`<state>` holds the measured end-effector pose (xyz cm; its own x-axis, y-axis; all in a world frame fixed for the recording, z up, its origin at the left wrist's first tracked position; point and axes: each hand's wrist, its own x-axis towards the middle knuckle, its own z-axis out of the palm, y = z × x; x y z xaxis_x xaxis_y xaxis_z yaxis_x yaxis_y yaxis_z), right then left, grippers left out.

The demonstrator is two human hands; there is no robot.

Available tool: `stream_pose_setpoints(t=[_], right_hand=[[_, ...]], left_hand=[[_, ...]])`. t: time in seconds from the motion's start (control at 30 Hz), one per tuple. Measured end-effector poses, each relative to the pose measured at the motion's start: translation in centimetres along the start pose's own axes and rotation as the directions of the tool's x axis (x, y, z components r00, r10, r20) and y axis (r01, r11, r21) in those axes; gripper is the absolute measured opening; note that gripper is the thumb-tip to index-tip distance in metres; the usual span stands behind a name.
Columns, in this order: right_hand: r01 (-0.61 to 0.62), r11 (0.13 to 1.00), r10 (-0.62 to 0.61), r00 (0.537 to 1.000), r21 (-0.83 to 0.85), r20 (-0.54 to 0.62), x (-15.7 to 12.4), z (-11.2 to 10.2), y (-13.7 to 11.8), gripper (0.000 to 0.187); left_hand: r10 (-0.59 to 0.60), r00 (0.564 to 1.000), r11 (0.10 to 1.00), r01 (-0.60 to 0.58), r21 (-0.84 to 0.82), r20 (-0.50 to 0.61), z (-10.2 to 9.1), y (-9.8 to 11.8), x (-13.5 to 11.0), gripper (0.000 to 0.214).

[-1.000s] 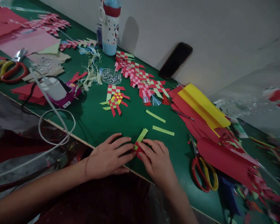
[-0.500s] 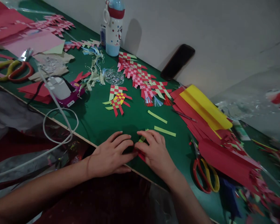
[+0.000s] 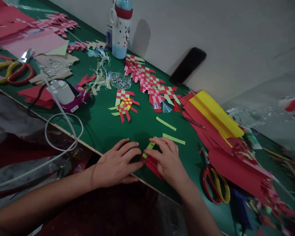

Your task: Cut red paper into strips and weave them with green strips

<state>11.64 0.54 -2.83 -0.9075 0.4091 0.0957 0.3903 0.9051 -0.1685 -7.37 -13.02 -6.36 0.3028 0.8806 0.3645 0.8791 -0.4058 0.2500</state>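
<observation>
Both my hands rest near the front edge of a green table [image 3: 142, 126]. My left hand [image 3: 116, 164] lies flat with its fingers spread, fingertips next to a folded bundle of red strips [image 3: 152, 164] and a light green strip [image 3: 148, 146]. My right hand [image 3: 168, 160] lies over the red strips, its fingers curled and pressing on them and on the green strip. Two loose green strips [image 3: 166, 123] lie just beyond my hands. A small woven red, green and yellow piece [image 3: 124, 105] sits further back.
Red-and-yellow scissors [image 3: 215, 183] lie to the right beside red and yellow paper sheets [image 3: 215, 114]. A row of woven pieces [image 3: 149, 82], a dish of beads [image 3: 121, 81], a bottle [image 3: 120, 29], a phone [image 3: 188, 65] and a white cable [image 3: 64, 131] surround the spot.
My right hand has slid over the red strips and now covers most of the green strip. The left hand stays flat in place.
</observation>
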Motion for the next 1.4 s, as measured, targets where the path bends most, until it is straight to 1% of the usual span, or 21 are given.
stream_pose_setpoints(t=[0.07, 0.13, 0.23, 0.3, 0.47, 0.67, 0.83, 1.0, 1.1, 1.2, 1.27, 1.4], right_hand=[[0.003, 1.0, -0.003, 1.0, -0.001, -0.002, -0.1, 0.0, 0.0, 0.049], [-0.011, 1.0, 0.012, 0.999, 0.013, -0.038, -0.4, -0.2, 0.0, 0.048], [-0.086, 0.996, 0.091, 0.988, 0.038, -0.123, -1.6, -0.4, -0.2, 0.036], [-0.13, 0.991, 0.134, 0.978, 0.034, -0.158, -2.7, -0.2, -0.5, 0.029], [-0.17, 0.985, 0.169, 0.974, 0.005, -0.153, -5.0, 1.1, -2.2, 0.029], [-0.187, 0.982, 0.186, 0.97, 0.007, -0.156, -5.5, 1.9, -2.7, 0.03], [-0.188, 0.982, 0.186, 0.972, -0.005, -0.147, -5.6, 2.0, -2.6, 0.03], [-0.204, 0.978, 0.207, 0.968, 0.033, -0.139, -5.7, 2.1, -2.4, 0.03], [-0.196, 0.979, 0.201, 0.962, 0.048, -0.183, -6.0, 1.8, -2.6, 0.03], [-0.122, 0.991, 0.13, 0.959, 0.047, -0.253, -6.6, 1.6, -3.0, 0.025], [-0.075, 0.996, 0.087, 0.958, 0.055, -0.273, -7.0, 1.6, -3.3, 0.021], [-0.077, 0.996, 0.088, 0.951, 0.05, -0.296, -7.6, 1.7, -3.4, 0.019]], left_hand=[[0.001, 1.0, 1.0, -0.001, -0.004, 0.012, 0.0, 0.0, 0.0, 0.039], [0.006, 1.0, 1.0, -0.006, -0.005, 0.023, 0.1, 0.0, -0.1, 0.039], [0.028, 0.999, 1.0, -0.028, 0.0, 0.04, 0.0, -0.1, 0.0, 0.041], [0.045, 0.998, 0.999, -0.046, 0.011, 0.051, 0.0, -0.2, 0.1, 0.043], [0.074, 0.994, 0.996, -0.077, 0.039, 0.076, -0.1, -0.3, 0.3, 0.048], [0.06, 0.996, 0.998, -0.062, 0.02, 0.067, 0.0, -0.1, 0.0, 0.044], [0.054, 0.996, 0.998, -0.055, 0.02, 0.077, 0.1, 0.1, 0.2, 0.044], [0.06, 0.992, 0.998, -0.061, 0.005, 0.114, -0.5, 0.1, 0.7, 0.042], [0.075, 0.989, 0.997, -0.077, 0.009, 0.13, -0.8, 0.1, 1.1, 0.042], [0.094, 0.985, 0.995, -0.095, 0.0, 0.147, -0.9, -0.1, 1.2, 0.045], [0.1, 0.983, 0.995, -0.099, -0.013, 0.153, -0.9, -0.2, 1.3, 0.046], [0.093, 0.982, 0.996, -0.089, -0.032, 0.162, -0.8, -0.4, 1.4, 0.057]])
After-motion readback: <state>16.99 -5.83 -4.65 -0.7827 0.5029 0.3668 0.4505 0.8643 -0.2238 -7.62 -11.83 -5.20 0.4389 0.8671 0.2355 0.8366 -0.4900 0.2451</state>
